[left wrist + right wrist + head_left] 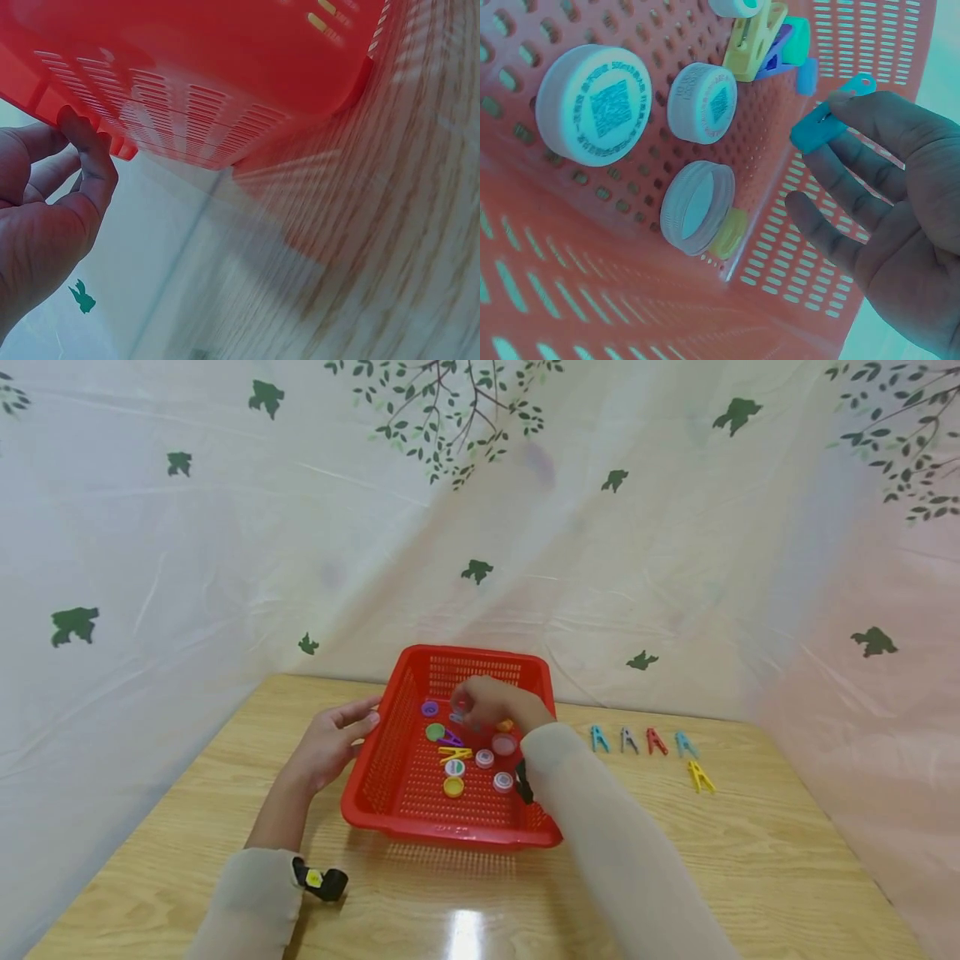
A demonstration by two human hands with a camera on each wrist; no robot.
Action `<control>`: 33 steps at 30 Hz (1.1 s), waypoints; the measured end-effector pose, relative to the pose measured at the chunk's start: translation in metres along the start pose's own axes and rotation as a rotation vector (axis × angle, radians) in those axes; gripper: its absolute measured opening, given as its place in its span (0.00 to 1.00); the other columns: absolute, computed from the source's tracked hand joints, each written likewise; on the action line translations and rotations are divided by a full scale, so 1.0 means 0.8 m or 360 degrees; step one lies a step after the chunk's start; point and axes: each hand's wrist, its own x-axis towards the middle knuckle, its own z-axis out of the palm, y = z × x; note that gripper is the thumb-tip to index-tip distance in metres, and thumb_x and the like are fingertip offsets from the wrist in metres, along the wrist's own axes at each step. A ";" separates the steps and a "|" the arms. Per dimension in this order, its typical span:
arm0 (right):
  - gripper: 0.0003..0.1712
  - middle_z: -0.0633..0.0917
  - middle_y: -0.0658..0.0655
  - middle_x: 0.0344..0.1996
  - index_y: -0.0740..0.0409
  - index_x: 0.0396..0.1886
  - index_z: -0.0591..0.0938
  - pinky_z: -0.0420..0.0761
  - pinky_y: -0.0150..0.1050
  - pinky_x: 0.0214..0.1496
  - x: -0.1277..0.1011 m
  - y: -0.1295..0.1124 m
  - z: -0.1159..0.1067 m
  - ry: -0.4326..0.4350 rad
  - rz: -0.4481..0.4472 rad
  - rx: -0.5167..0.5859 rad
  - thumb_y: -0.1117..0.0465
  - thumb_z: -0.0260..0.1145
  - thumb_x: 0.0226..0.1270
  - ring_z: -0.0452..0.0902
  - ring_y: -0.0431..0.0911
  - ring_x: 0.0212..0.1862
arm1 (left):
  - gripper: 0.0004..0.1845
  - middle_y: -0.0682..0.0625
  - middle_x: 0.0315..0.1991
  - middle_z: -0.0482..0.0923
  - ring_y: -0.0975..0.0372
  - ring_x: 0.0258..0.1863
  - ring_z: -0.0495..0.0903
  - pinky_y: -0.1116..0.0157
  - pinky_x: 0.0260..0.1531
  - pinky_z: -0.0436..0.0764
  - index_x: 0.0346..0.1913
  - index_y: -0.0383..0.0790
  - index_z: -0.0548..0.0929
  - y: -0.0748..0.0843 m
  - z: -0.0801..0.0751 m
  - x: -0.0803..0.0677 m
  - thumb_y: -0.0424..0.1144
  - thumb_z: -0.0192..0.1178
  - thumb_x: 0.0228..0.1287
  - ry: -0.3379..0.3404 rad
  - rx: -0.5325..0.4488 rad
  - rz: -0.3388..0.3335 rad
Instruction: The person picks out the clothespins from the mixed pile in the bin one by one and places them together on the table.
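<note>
A red perforated basket (375, 768) stands on the wooden table (750, 860). My right hand (480, 702) reaches into its far part and pinches a small blue clothespin (829, 120) at the fingertips (855, 109). Around it on the basket floor lie several bottle caps, among them a white one (595, 105), an upturned one (697, 206) and a yellow one (453, 787), plus a yellow clothespin (455, 753) and a purple one (450, 739). My left hand (333, 743) lies outside the basket, its fingertips (82, 135) touching the left rim (210, 82).
Several clothespins lie in a row on the table right of the basket: blue (598, 737), grey (628, 740), red (656, 741), blue (684, 743), and a yellow one (701, 776) nearer me. A leaf-printed curtain (225, 568) hangs close behind and beside the table.
</note>
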 end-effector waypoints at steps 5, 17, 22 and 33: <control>0.27 0.84 0.49 0.47 0.51 0.64 0.82 0.86 0.42 0.52 -0.001 -0.006 -0.002 0.0003 -0.0046 0.0013 0.58 0.75 0.66 0.81 0.47 0.48 | 0.29 0.42 0.71 0.71 0.52 0.61 0.79 0.59 0.54 0.84 0.76 0.44 0.70 -0.001 -0.002 -0.003 0.43 0.60 0.76 0.0009 -0.0007 -0.0001; 0.23 0.83 0.48 0.47 0.48 0.59 0.82 0.86 0.39 0.51 0.001 -0.021 -0.004 0.0030 -0.0154 0.0022 0.55 0.76 0.65 0.81 0.46 0.47 | 0.29 0.41 0.71 0.71 0.54 0.60 0.79 0.60 0.54 0.84 0.76 0.43 0.70 -0.003 -0.002 -0.005 0.43 0.59 0.76 0.0001 -0.0020 -0.0014; 0.21 0.82 0.48 0.45 0.47 0.54 0.80 0.86 0.37 0.50 0.000 -0.026 -0.008 0.0069 -0.0174 0.0001 0.55 0.77 0.64 0.80 0.45 0.47 | 0.28 0.41 0.71 0.70 0.52 0.61 0.79 0.60 0.54 0.84 0.76 0.43 0.70 -0.001 -0.001 -0.005 0.42 0.59 0.77 -0.0001 -0.0025 -0.0012; 0.18 0.81 0.50 0.44 0.48 0.49 0.76 0.84 0.37 0.51 -0.012 -0.033 -0.026 0.0083 -0.0216 0.0007 0.59 0.75 0.65 0.77 0.46 0.50 | 0.28 0.39 0.70 0.71 0.52 0.60 0.80 0.60 0.53 0.85 0.76 0.42 0.70 0.002 0.002 -0.001 0.43 0.59 0.77 -0.0025 -0.0022 0.0020</control>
